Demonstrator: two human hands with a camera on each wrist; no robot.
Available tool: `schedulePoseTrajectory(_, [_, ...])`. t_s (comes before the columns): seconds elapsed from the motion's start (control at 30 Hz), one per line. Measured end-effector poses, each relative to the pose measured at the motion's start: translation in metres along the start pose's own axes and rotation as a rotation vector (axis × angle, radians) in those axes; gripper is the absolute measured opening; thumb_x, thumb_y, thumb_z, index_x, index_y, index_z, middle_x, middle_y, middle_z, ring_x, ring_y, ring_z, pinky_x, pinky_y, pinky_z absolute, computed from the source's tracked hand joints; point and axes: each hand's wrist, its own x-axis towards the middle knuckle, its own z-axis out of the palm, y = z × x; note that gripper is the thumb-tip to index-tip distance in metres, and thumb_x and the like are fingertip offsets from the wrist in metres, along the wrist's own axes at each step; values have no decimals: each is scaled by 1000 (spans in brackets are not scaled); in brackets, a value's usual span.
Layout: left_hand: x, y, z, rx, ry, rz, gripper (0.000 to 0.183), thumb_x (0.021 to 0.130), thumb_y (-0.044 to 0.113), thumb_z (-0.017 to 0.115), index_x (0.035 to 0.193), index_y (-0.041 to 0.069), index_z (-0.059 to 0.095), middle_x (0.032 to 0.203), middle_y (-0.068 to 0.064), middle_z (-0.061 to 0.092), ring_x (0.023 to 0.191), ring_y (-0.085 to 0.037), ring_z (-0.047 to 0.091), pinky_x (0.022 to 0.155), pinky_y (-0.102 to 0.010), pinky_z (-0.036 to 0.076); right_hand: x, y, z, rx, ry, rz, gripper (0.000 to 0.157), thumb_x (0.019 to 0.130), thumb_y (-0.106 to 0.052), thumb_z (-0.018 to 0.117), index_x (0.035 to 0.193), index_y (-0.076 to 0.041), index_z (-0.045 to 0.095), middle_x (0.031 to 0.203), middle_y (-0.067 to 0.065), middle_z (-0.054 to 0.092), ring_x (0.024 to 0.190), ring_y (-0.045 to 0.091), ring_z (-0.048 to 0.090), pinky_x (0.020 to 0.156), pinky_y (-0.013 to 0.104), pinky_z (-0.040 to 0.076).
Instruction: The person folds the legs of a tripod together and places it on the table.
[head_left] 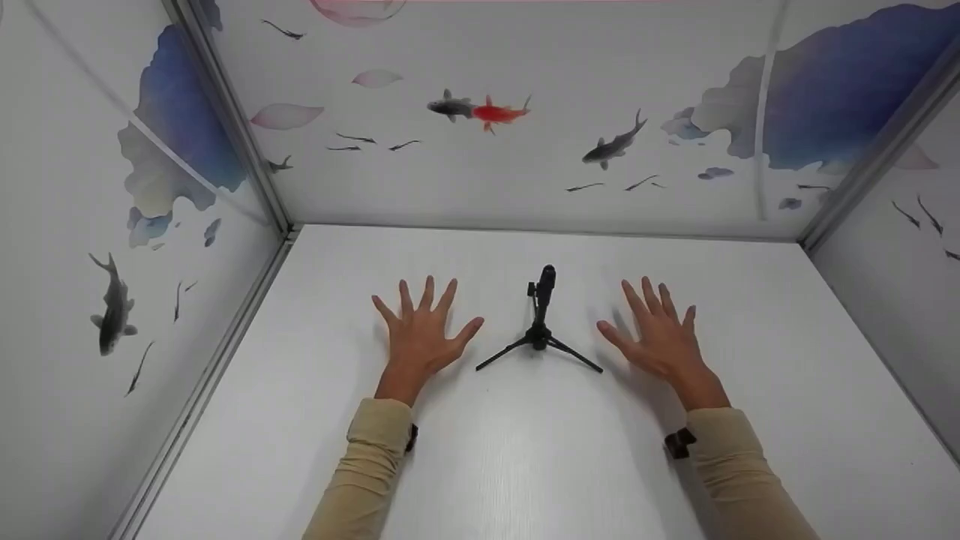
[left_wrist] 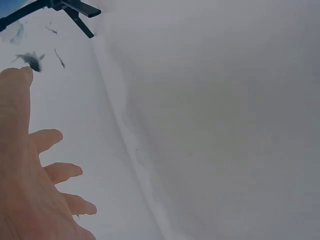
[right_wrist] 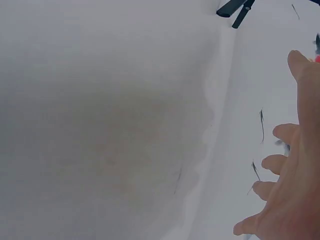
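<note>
A small black tripod (head_left: 538,330) stands on the white table between the two hands, its legs spread and a slim upright post rising from them. To its left, my left hand (head_left: 421,337) has its fingers spread wide and holds nothing. My right hand (head_left: 660,341) is on the other side, fingers likewise splayed, with nothing in it. Both thumbs point in toward the tripod, apart from its legs. In the left wrist view, the tripod's legs (left_wrist: 75,11) show at the top beyond the thumb. Leg ends (right_wrist: 235,11) also appear at the top of the right wrist view.
The white tabletop (head_left: 495,465) is bounded by a back panel (head_left: 510,187) and side panels printed with fish, petals and blue shapes. Metal edging (head_left: 225,337) runs along the left side. Dark wrist devices (head_left: 679,443) sit at the beige sleeves (head_left: 731,450).
</note>
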Motion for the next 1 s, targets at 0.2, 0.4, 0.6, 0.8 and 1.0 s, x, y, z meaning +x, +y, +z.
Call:
schedulePoseTrajectory(0.2, [-2, 5, 0, -32, 0, 16, 88, 89, 84, 32, 157, 29, 34, 161, -9, 37, 151, -46, 25, 115, -77, 5, -1, -6, 3, 42, 43, -33, 91, 90, -78, 45, 162, -29, 19, 169, 12, 18, 155, 40, 14, 116, 75, 7])
schedulePoseTrajectory(0.4, [-4, 9, 1, -143, 3, 36, 85, 92, 79, 37, 155, 23, 40, 159, -9, 42, 151, -39, 30, 121, -68, 9, -3, -15, 2, 112, 134, -80, 84, 93, -70, 53, 160, -26, 28, 165, 9, 29, 152, 36, 27, 118, 67, 22])
schedulePoseTrajectory(0.6, [-6, 14, 2, -302, 26, 35, 74, 96, 68, 46, 151, 18, 47, 151, -7, 52, 143, -36, 44, 123, -61, 19, -3, -25, 3, 173, 245, -99, 69, 96, -60, 57, 154, -27, 41, 155, 8, 46, 141, 33, 45, 107, 62, 41])
schedulePoseTrajectory(0.8, [-6, 24, 2, -357, 54, 49, 65, 99, 60, 50, 146, 16, 52, 146, -7, 58, 138, -35, 50, 121, -58, 26, -2, -38, 5, 202, 289, -106, 61, 97, -57, 56, 151, -30, 46, 147, 8, 55, 135, 31, 52, 101, 60, 47])
schedulePoseTrajectory(1.0, [-7, 32, 2, -376, 59, 63, 59, 99, 56, 54, 142, 16, 57, 141, -6, 62, 135, -30, 54, 121, -56, 29, -3, -49, 9, 247, 317, -129, 57, 98, -53, 58, 148, -29, 49, 143, 5, 59, 130, 28, 56, 98, 58, 50])
